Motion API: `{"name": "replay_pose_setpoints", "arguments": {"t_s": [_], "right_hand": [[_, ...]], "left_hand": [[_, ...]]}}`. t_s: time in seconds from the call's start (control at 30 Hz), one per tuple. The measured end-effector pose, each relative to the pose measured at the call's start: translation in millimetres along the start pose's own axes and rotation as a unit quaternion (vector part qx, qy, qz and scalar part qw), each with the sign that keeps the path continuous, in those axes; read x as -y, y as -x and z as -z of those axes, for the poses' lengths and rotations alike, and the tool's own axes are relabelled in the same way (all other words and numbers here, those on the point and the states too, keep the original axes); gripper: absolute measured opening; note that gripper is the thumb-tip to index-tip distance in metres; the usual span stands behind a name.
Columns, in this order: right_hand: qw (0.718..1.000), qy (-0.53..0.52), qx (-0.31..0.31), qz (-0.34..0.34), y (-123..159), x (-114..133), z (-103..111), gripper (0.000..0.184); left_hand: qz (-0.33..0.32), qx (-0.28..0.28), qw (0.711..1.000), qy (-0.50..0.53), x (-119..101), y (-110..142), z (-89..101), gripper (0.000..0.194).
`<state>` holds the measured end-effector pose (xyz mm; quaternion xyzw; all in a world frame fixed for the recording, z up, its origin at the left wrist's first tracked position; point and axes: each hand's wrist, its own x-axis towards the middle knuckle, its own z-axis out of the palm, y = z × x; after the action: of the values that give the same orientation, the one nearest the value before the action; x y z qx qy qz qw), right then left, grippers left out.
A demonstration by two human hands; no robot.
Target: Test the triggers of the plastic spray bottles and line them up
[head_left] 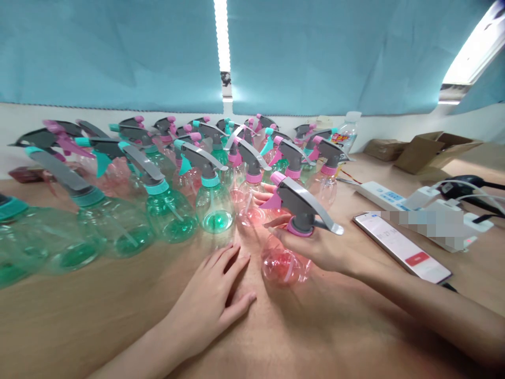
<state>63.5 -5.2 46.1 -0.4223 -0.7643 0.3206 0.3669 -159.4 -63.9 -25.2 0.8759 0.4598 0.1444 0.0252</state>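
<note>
Blue cloth [138,52] hangs across the background above a wood-toned table [98,305], crowded with spray bottles. One pink trigger spray bottle [303,221], the landmark for what follows, sits near the front edge of the group, toward its right end. Its long axis runs nearly upright, the top leaning slightly right; its grey head slants, with the pink nozzle pointing left and away from the person, over the other bottles, and the lever's tail sloping down to the right. Whether its base touches the table is hard to tell. Reaching in from the right, the right hand [313,247] is partly closed around this bottle just below the collar. To the bottle's left, the left hand [213,284] lies palm down on the table, loosely spread and grasping nothing. Left of the landmark and beyond that hand stands a row of green spray bottles [215,208]; behind it are more pink spray bottles [252,179]. On its right lies a smartphone [402,247], lit, with a white power strip [382,195] and an open cardboard box [430,150] farther back.
</note>
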Motion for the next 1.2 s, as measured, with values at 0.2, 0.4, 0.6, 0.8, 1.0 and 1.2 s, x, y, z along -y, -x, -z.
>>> {"name": "replay_pose_setpoints", "arguments": {"t_s": [0.2,0.4,0.6,0.8,1.0,1.2], "right_hand": [[1.0,-0.002,0.005,-0.001,0,4,1,0.005],[1.0,-0.005,-0.009,0.006,0,0,-1,0.006],[1.0,-0.009,0.011,0.01,0,3,1,0.004],[0.999,0.003,0.029,0.015,-3,7,4,0.016],[0.996,-0.049,0.032,0.072,-5,14,8,0.015],[0.993,-0.051,0.033,0.104,-5,16,9,0.018]], "left_hand": [[-0.005,0.006,1.0,-0.006,0,0,0.2,0.052],[-0.001,0.001,1.0,0.0,0,0,-0.5,0.052],[-0.002,-0.004,1.0,0.01,0,0,0.0,0.05],[-0.004,-0.008,1.0,-0.001,1,2,-0.8,0.051],[-0.004,-0.012,1.0,-0.002,2,2,-2.6,0.052],[-0.003,-0.017,1.0,0.007,3,1,-3.2,0.051]]}}
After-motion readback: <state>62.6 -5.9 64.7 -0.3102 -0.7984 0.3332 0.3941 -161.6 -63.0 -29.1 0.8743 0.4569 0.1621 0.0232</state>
